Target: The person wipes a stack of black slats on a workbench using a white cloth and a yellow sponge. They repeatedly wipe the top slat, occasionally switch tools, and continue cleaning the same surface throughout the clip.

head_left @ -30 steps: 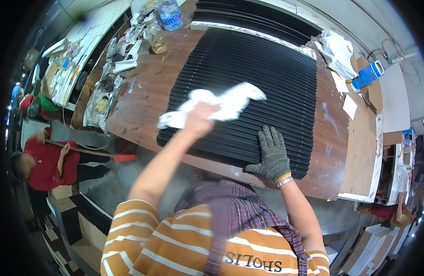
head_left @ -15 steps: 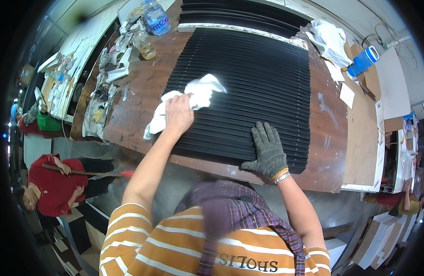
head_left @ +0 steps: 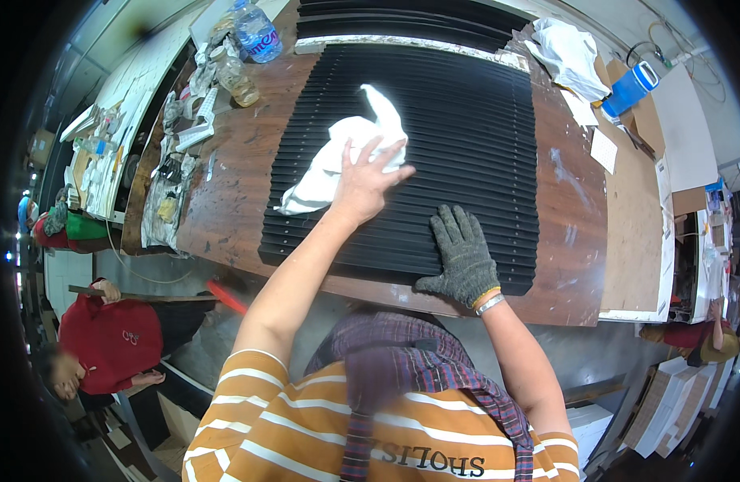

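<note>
A black pleated sheet (head_left: 466, 136) with fine crosswise folds lies on the brown wooden table (head_left: 571, 265). Over its left half, my bare left hand (head_left: 363, 186) holds a bunched white cloth (head_left: 326, 173) down against the folds. The fingers are partly spread over the cloth, and one loose corner of it sticks up past them. My right hand (head_left: 464, 255), in a dark grey knitted glove with a yellow cuff, lies flat near the sheet's front right corner. Its fingers are stretched out and it grips nothing.
A pale, stained bar (head_left: 414, 46) lies across the sheet's far part. Water bottle (head_left: 257, 36), jar (head_left: 236, 80) and rags stand at the far left; a white cloth heap (head_left: 569, 58) and blue bottle (head_left: 629, 90) at the far right. A person in red (head_left: 109, 341) stands left, holding a stick.
My left hand has moved right and slightly away from me across the sheet, taking the white cloth along. Its fingers are more spread. My right hand stays on the sheet.
</note>
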A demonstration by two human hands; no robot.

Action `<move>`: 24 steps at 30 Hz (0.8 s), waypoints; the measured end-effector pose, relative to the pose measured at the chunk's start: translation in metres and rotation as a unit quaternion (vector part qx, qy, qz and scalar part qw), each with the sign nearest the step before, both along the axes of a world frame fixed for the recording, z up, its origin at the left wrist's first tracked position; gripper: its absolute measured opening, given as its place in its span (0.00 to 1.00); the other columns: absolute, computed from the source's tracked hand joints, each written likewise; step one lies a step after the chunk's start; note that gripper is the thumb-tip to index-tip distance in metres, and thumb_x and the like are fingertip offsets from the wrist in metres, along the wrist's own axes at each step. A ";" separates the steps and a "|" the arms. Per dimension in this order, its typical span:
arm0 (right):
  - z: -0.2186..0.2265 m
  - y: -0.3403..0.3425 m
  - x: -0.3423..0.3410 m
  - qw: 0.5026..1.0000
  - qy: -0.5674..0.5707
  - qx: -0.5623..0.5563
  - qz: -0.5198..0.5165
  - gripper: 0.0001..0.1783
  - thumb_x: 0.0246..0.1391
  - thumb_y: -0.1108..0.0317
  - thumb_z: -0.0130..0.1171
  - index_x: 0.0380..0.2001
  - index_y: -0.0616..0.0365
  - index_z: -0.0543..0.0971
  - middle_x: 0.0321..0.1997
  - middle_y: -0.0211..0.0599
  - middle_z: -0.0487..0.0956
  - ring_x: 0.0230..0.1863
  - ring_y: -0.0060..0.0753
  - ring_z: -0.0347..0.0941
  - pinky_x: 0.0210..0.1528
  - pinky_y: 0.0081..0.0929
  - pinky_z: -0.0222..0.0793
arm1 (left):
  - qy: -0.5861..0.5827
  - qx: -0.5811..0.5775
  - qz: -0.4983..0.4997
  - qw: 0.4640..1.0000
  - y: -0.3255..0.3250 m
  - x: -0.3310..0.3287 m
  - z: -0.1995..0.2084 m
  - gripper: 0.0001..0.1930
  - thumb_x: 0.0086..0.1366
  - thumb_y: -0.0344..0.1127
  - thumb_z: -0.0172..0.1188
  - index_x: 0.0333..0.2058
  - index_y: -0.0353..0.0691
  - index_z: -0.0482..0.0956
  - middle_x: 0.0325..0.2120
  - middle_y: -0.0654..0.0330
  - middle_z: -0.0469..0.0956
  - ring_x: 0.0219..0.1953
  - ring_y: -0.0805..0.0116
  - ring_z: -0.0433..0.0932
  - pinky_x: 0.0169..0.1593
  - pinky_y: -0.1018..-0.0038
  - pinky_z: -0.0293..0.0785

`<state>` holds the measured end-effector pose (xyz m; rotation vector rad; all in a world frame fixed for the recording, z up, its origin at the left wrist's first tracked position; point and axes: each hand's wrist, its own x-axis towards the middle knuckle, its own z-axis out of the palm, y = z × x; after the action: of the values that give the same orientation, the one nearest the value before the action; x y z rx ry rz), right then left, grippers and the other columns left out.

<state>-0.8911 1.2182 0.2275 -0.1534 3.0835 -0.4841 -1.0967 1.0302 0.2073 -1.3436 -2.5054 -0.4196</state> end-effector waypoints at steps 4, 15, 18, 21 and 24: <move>0.001 0.000 0.000 1.000 -0.010 0.003 -0.001 0.69 0.34 0.31 0.76 0.73 0.62 0.63 0.80 0.55 0.57 0.82 0.57 0.47 0.83 0.52 0.39 | -0.052 -0.013 -0.075 0.996 -0.001 -0.001 0.001 0.12 0.60 0.37 0.66 0.41 0.64 0.89 0.65 0.73 0.73 0.74 0.57 0.60 0.77 0.36 0.42; 0.003 0.000 -0.001 1.000 -0.009 0.003 0.000 0.68 0.34 0.30 0.75 0.73 0.62 0.64 0.79 0.55 0.58 0.82 0.57 0.47 0.83 0.52 0.39 | -0.117 -0.039 0.023 0.992 0.006 -0.004 -0.003 0.12 0.67 0.30 0.63 0.41 0.60 0.90 0.63 0.73 0.74 0.74 0.60 0.59 0.77 0.39 0.41; 0.001 0.000 -0.001 1.000 -0.009 0.007 0.002 0.68 0.34 0.30 0.75 0.73 0.62 0.64 0.79 0.55 0.58 0.82 0.58 0.47 0.83 0.52 0.40 | -0.163 -0.062 0.050 0.983 0.006 -0.005 -0.001 0.14 0.67 0.29 0.62 0.42 0.62 0.90 0.63 0.74 0.73 0.74 0.61 0.58 0.78 0.42 0.39; 0.000 0.001 -0.001 1.000 -0.008 0.006 0.002 0.69 0.33 0.29 0.75 0.73 0.62 0.64 0.79 0.55 0.58 0.82 0.58 0.47 0.83 0.52 0.39 | -0.178 -0.039 0.051 0.982 0.008 -0.006 -0.003 0.13 0.68 0.29 0.62 0.40 0.61 0.90 0.63 0.72 0.74 0.74 0.61 0.59 0.79 0.43 0.39; 0.001 0.000 -0.001 1.000 -0.012 0.007 0.001 0.69 0.33 0.29 0.75 0.73 0.61 0.64 0.80 0.55 0.57 0.82 0.58 0.46 0.83 0.52 0.39 | -0.195 -0.019 0.048 0.980 0.010 -0.007 -0.009 0.12 0.68 0.30 0.62 0.38 0.60 0.91 0.63 0.72 0.74 0.74 0.62 0.59 0.79 0.43 0.40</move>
<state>-0.8924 1.2186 0.2281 -0.1485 3.0635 -0.4593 -1.1039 1.0401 0.1981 -1.2458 -2.8910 -0.6748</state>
